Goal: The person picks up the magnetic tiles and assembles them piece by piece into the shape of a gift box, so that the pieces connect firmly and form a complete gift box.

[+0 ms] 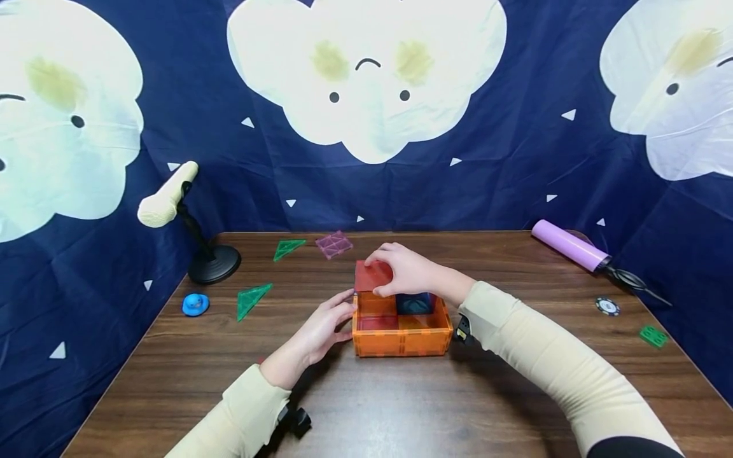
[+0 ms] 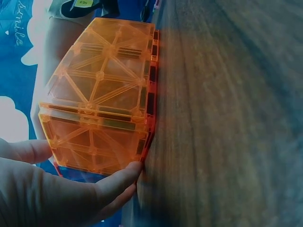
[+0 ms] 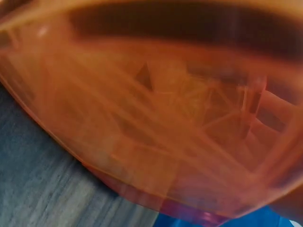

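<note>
An orange box (image 1: 403, 344) of see-through magnetic tiles stands open-topped on the table. At its back left, my right hand (image 1: 408, 270) pinches a red square tile (image 1: 367, 278) between thumb and fingers. My left hand (image 1: 322, 328) touches the box's left side with its fingers spread, as the left wrist view shows at the end wall (image 2: 90, 144). A red patch (image 1: 376, 322) and a dark panel (image 1: 415, 305) show inside the box. In the right wrist view the orange wall (image 3: 118, 118) is blurred and fills most of the picture.
Green triangle tiles (image 1: 252, 299) and a purple square tile (image 1: 335, 245) lie behind and left. A blue duck (image 1: 196, 305) sits near a black stand (image 1: 214, 264). Rightward are a purple hand pump (image 1: 572, 246), a poker chip (image 1: 607, 306) and a green block (image 1: 653, 336).
</note>
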Action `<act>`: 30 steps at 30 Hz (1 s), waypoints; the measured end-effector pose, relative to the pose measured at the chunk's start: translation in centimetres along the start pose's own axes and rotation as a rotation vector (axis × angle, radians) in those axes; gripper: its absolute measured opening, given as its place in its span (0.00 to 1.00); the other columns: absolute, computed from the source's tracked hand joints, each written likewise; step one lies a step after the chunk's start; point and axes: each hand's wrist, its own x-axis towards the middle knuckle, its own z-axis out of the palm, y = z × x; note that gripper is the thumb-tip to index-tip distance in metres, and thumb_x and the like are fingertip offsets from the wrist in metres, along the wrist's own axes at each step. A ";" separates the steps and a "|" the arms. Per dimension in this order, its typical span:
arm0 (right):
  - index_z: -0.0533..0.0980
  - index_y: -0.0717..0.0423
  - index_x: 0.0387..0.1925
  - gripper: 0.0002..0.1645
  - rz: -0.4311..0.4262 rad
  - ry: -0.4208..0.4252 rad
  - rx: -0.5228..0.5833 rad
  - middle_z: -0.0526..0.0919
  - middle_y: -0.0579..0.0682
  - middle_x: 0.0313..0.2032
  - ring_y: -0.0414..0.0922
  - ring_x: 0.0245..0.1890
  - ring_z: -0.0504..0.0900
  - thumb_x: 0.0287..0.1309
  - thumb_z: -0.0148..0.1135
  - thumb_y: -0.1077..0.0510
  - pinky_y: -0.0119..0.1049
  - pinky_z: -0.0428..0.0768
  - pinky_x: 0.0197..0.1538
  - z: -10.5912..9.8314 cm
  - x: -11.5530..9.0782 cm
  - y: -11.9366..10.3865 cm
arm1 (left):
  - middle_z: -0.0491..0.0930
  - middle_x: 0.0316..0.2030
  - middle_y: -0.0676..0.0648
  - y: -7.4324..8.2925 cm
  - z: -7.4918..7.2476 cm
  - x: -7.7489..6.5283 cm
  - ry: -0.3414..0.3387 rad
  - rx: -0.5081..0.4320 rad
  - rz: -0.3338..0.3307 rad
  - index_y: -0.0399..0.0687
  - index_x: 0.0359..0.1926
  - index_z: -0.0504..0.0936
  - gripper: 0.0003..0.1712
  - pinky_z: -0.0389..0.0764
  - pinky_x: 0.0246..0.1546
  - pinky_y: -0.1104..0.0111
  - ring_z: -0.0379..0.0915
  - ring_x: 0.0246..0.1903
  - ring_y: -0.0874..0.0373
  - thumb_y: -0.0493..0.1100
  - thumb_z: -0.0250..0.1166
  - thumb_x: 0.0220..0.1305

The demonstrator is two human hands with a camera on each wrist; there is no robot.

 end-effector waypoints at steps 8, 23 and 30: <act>0.78 0.56 0.61 0.34 -0.026 0.003 -0.007 0.78 0.56 0.57 0.54 0.59 0.73 0.54 0.75 0.49 0.48 0.74 0.63 -0.1 -0.1 0.0 | 0.62 0.71 0.32 1.0 -0.5 1.4 0.039 0.033 -0.014 0.32 0.75 0.57 0.34 0.65 0.66 0.43 0.58 0.69 0.38 0.43 0.51 0.75; 0.77 0.58 0.61 0.27 -0.069 0.094 0.065 0.79 0.53 0.58 0.52 0.61 0.74 0.65 0.68 0.49 0.53 0.70 0.66 -2.1 -3.3 0.9 | 0.65 0.71 0.35 2.2 -1.5 4.9 0.043 0.010 -0.040 0.40 0.77 0.57 0.37 0.62 0.69 0.44 0.58 0.70 0.41 0.46 0.56 0.74; 0.79 0.57 0.59 0.23 -0.065 0.296 0.112 0.82 0.50 0.57 0.48 0.59 0.78 0.63 0.70 0.59 0.49 0.74 0.62 -3.0 -11.7 2.9 | 0.66 0.70 0.34 1.8 -1.3 5.2 0.022 0.019 -0.022 0.39 0.77 0.56 0.37 0.63 0.68 0.43 0.59 0.70 0.42 0.43 0.56 0.72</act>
